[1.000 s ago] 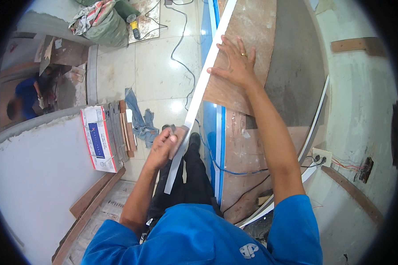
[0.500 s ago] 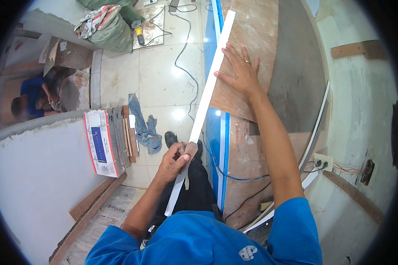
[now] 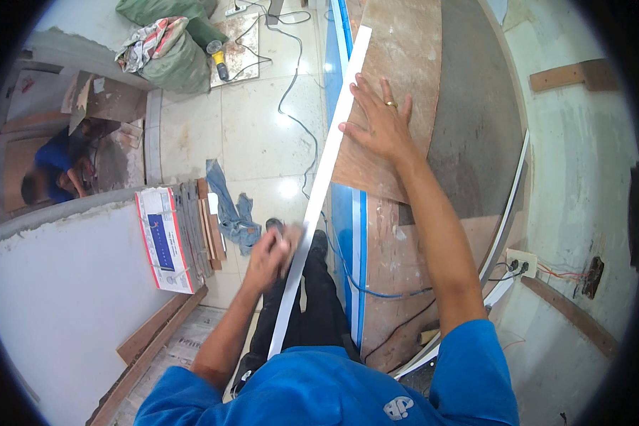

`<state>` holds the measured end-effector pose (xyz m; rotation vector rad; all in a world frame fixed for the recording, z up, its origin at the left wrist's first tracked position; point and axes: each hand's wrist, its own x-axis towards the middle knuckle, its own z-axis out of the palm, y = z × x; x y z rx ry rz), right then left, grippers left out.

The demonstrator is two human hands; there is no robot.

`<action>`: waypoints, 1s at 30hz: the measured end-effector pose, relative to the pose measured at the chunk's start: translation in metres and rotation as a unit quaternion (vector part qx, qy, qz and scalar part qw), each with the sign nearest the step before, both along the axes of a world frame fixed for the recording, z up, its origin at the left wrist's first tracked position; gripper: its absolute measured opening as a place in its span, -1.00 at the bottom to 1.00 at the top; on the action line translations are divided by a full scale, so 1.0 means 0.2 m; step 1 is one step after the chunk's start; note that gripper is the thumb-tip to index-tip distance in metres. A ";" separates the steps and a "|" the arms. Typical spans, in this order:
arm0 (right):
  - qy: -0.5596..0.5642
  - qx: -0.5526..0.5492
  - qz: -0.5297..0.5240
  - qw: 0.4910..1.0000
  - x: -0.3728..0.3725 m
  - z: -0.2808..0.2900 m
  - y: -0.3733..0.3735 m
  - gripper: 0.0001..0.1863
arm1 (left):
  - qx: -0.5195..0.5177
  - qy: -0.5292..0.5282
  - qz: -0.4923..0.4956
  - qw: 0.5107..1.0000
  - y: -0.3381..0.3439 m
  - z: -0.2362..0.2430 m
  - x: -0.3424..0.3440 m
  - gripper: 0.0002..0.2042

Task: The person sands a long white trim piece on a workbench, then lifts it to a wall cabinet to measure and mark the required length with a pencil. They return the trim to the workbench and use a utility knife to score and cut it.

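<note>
A long, narrow white strip (image 3: 324, 181) slants from my waist up to a thin brown plywood sheet (image 3: 413, 50), where its far end rests. My right hand (image 3: 383, 124) lies spread on the sheet, with its thumb and fingertips on the strip's right edge. My left hand (image 3: 265, 259) is closed round a brownish, folded piece of what looks like sandpaper (image 3: 292, 248), just along the strip's left edge. Motion smears that hand and piece, so I cannot tell whether they touch the strip.
A blue-edged bench (image 3: 349, 270) carries the sheet and a grey panel (image 3: 468, 121). Jeans (image 3: 228, 213), a cable (image 3: 302, 121), a yellow power tool (image 3: 219, 60) and stuffed sacks (image 3: 170, 64) lie on the floor. Stacked boards (image 3: 189, 227) stand left; a co-worker (image 3: 57, 160) crouches beyond the wall.
My left hand has come off the strip's face to its left side with the sandpaper. The strip's far end has shifted slightly toward me, and my right hand slightly left.
</note>
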<state>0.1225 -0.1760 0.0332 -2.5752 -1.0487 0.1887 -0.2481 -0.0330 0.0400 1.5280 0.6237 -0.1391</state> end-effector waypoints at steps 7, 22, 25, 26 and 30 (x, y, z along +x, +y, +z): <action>-0.007 0.011 0.013 1.000 0.03 0.02 0.02 -0.05 | 0.101 -0.149 0.086 0.980 0.17 -0.15 1.33 -0.50; -0.034 0.015 0.013 0.999 0.01 -0.01 0.03 -0.03 | 0.074 -0.164 0.082 0.980 0.20 -0.08 1.46 -0.52; -0.032 0.014 0.011 0.999 -0.01 -0.03 0.03 -0.03 | 0.103 -0.152 0.078 0.980 0.19 -0.10 1.41 -0.50; -0.032 0.011 0.005 0.999 0.00 -0.04 0.01 -0.03 | 0.130 -0.133 0.073 0.980 0.14 -0.15 1.24 -0.51; -0.040 0.005 0.008 0.999 0.01 -0.04 -0.02 -0.04 | -0.055 -0.016 0.101 0.993 0.08 -0.12 0.59 -0.51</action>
